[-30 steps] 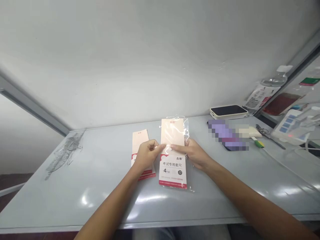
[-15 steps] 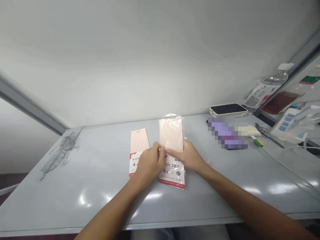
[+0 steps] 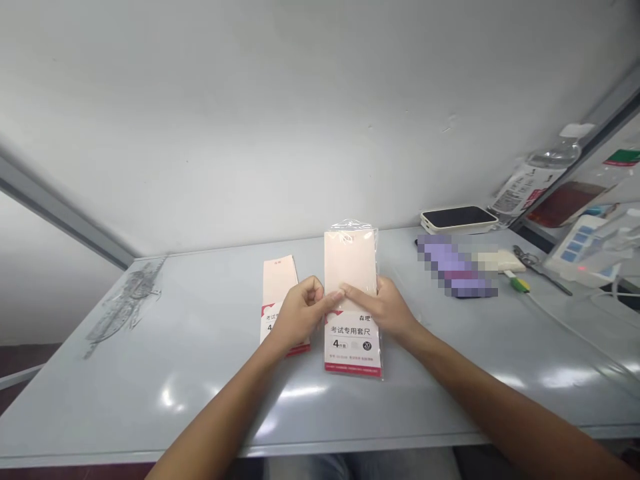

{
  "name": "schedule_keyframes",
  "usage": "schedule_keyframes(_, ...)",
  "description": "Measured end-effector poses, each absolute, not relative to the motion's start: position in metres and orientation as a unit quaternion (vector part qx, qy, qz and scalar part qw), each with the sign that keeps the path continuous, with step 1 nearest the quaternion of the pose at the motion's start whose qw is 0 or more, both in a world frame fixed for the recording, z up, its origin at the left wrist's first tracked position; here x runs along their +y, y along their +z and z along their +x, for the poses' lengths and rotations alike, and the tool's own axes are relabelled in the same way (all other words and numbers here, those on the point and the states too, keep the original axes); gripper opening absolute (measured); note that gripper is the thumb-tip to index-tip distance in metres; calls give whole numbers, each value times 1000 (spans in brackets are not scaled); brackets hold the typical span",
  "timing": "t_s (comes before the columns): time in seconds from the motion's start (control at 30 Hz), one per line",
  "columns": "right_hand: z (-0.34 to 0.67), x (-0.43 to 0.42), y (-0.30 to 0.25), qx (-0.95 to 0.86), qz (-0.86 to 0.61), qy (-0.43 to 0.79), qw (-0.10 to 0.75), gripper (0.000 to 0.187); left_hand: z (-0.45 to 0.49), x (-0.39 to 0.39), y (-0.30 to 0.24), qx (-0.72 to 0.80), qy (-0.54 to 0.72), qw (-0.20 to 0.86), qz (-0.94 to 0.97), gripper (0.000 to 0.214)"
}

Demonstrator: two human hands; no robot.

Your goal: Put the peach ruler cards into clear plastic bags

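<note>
Compared with half a second ago, the sleeved packet (image 3: 351, 265) is being held squarer to the view. Its printed label is now being shown in full, where it was being covered by the left hand (image 3: 299, 312). That hand has been drawn back to the packet's left edge, and the clear sleeve's top flap is now being kept flat over the card rather than bulging.

The packet's left edge is being pinched between the thumb and forefinger of the left hand. Its right edge is being gripped by the right hand (image 3: 386, 311), with the forefinger being stretched across the front until its tip is almost being met by the left thumb. The packet is being held at the middle of the worktop (image 3: 200, 353). Its red lower edge is being kept low over the surface, and whether it is touching cannot be told.

A second card (image 3: 279, 280) is lying flat just left of the packet, its lower part being hidden by the left hand. Wide bare surface is being left open to the left and toward the near edge. To the right, room is being narrowed by a phone (image 3: 457, 219), scissors (image 3: 539, 265) and a tilted water bottle (image 3: 530, 175) near the wall.
</note>
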State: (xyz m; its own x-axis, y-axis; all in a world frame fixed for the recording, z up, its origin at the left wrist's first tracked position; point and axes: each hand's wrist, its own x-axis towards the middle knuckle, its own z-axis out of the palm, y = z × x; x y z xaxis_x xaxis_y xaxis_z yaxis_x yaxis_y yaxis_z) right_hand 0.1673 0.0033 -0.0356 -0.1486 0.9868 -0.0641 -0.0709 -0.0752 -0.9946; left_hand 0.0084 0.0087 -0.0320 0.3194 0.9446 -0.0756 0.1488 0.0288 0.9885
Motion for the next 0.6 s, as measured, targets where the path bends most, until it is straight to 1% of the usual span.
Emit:
schedule_keyframes(0.1, 167, 3, -37, -508, -433, 579, 468, 28, 9, 8, -31, 442, 356, 584, 580, 31)
schedule_keyframes(0.17, 167, 3, -38, -510, -431, 581, 466, 27, 10, 5, -29, 423, 350, 584, 598, 29)
schedule_keyframes(0.4, 170, 5, -40, -503, -448, 586, 449, 28, 8, 4, -28, 403, 329, 590, 618, 34)
schedule_keyframes(0.5, 169, 4, -41, -514, -456, 572, 449, 30, 9, 3, -31, 409, 332, 595, 607, 35)
schedule_keyframes(0.6, 166, 4, -43, -535, -469, 546, 443, 31, 11, 3, -34, 430, 336, 574, 610, 36)
